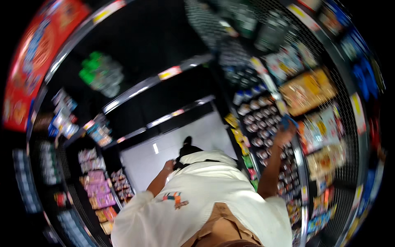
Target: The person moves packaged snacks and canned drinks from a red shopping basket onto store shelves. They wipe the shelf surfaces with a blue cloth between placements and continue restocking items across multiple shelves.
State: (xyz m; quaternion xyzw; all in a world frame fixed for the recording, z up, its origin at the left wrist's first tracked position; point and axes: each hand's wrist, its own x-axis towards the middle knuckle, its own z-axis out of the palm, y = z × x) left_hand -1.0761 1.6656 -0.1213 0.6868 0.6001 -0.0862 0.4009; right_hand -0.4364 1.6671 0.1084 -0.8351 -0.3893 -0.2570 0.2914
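Note:
My right hand (284, 135) reaches out to the right, against the front edge of a store shelf (297, 148). A small blue cloth (289, 122) is gripped in its fingers and lies along that edge. Rows of bottles with dark caps (262, 123) stand behind and below this hand, and bagged goods (321, 129) sit on the shelf above. My left hand (168, 165) hangs low beside my hip, close to dark clothing. Blur and the small size hide whether its fingers hold anything.
Shelving curves around me on both sides. Pink and purple packets (97, 188) line the left shelves, and a green-topped bottle pack (100, 74) sits on the dark front shelf (139, 89). Yellow packets (239, 136) hang low on the right. Pale floor (145, 157) shows near my feet.

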